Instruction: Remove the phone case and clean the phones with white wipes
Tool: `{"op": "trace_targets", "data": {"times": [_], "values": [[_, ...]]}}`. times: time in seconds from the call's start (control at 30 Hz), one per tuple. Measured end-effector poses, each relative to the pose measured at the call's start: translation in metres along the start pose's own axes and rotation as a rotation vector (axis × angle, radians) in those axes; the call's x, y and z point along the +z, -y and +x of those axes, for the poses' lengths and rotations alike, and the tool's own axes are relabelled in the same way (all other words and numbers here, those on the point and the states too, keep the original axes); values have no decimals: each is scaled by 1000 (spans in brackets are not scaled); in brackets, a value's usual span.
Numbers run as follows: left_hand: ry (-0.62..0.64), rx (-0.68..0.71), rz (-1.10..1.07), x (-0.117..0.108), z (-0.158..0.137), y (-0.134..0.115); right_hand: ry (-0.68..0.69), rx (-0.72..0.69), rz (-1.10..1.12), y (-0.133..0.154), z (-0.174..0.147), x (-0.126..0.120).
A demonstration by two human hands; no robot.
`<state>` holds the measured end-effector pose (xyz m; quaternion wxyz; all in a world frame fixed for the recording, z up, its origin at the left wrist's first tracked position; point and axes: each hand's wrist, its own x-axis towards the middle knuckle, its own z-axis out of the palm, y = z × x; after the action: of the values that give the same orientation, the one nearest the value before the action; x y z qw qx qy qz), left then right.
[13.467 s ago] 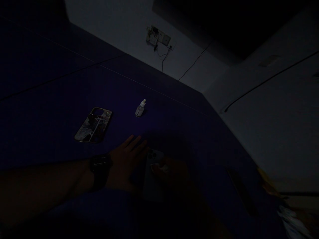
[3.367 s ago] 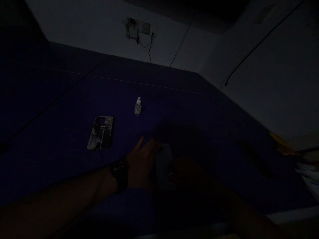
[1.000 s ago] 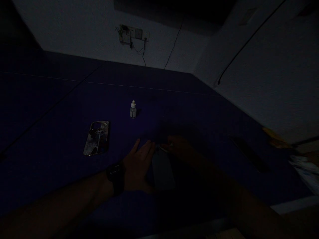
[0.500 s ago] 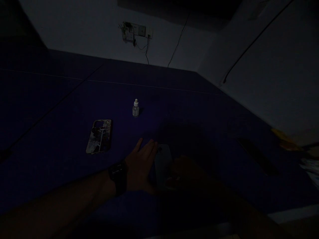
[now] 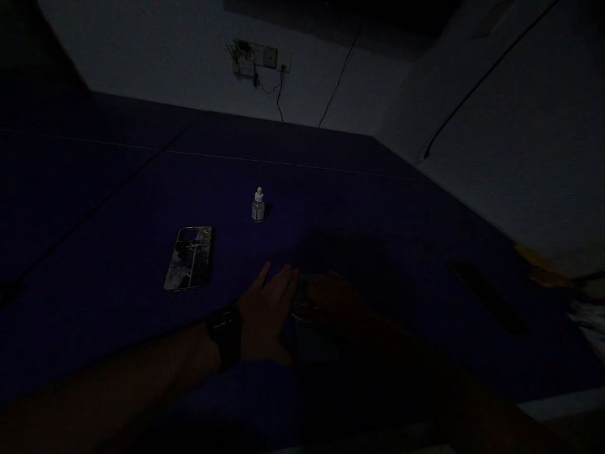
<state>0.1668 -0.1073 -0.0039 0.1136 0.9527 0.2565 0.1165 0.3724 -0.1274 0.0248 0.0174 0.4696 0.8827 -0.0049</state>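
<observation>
Head view, very dark: at the lower centre of the frame a slim, flat phone (image 5: 316, 343) lies on the purple surface (image 5: 142, 202), between the two hands. The left hand (image 5: 265, 321) is laid palm down along the phone's left edge. Its little finger stands spread from the rest, the middle fingers lie close together with their tips by the phone's upper left corner, and the thumb reaches out toward its lower part; this looks like a brace to keep the phone from sliding. The right hand (image 5: 340, 299) comes in from the lower right over the phone's upper part, its fingers curled close together on a pale scrap (image 5: 302, 317), probably soft, which they seem to press against the phone's back. A patterned case (image 5: 189, 261) with a camera cut-out lies left of centre, and a small white-capped bottle (image 5: 258, 210) stands upright above the hands; both are likely set there to be out of the way yet within reach.

The phone looks dull blue-grey and plain, its visible lower part smooth. The right hand and deep shadow hide much of its top, so finer detail or marks cannot be made out.
</observation>
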Motion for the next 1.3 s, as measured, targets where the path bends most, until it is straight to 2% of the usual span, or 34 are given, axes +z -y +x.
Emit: {"op": "trace_targets", "data": {"times": [0.1, 0.2, 0.3, 0.4, 0.5, 0.63, 0.77, 0.87, 0.97, 1.13, 1.3], "values": [[-3, -10, 3, 3, 0, 0, 83, -80, 76, 12, -21, 4], [-22, -15, 6, 6, 0, 0, 103, -112, 98, 20, -34, 6], [-30, -14, 0, 6, 0, 0, 65, -25, 68, 19, -28, 4], [-6, 0, -20, 3, 0, 1, -35, 114, 23, 6, -10, -1], [24, -7, -19, -2, 0, 1, -75, 168, -3, -7, 5, -6], [29, -21, -14, -2, 0, 0, -20, 124, 24, -9, 3, -9], [-3, -13, -7, 2, 0, 0, 143, -26, 98, 3, -25, -2], [-15, -3, -12, 3, -1, 0, 146, -95, 137, 8, -47, 7], [-18, -3, -19, 2, -1, 0, 102, -22, 128, 2, -53, 10], [-5, 0, -5, 1, 0, 0, 10, 157, 113, -21, -36, 4], [2, 6, -6, -1, 1, 0, 62, 36, 136, -34, -37, -5]]}}
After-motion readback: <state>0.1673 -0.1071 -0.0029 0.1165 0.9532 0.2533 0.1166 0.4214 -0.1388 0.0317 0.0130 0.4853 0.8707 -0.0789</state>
